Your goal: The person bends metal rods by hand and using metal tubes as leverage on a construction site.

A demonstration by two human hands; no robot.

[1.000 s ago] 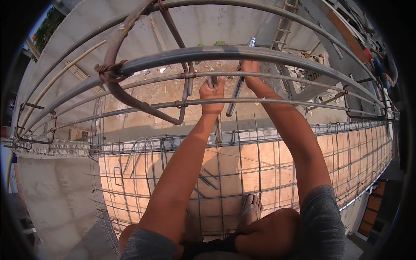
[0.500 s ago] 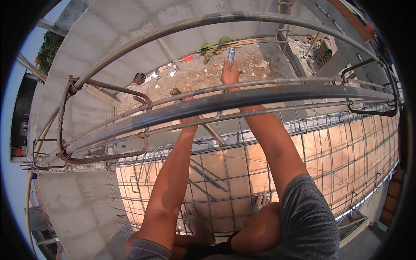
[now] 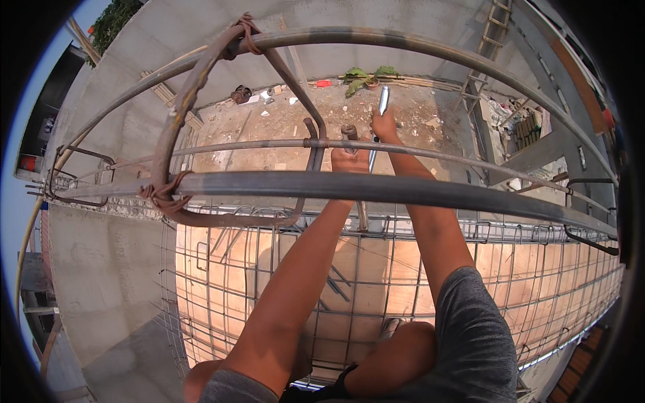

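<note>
A rebar cage of long steel bars with bent stirrups crosses in front of me, tied at the corners with twisted wire. Behind its front bar, my left hand is closed round a brown rod-like tool. Its blunt round end sticks up above the fist, and its shaft runs down below. My right hand, a little farther right and higher, is closed on a slim tool with a shiny silver end. The kind of either tool is unclear.
Under me a rebar grid lies over plywood sheets. Below, beyond its edge, is rubble-strewn ground with a potted plant. A ladder leans at the far right. A concrete wall stands left.
The near-left stirrup now appears larger and farther right. My view has shifted, and both hands, still closed on their tools, sit farther right, with the left closer to the right.
</note>
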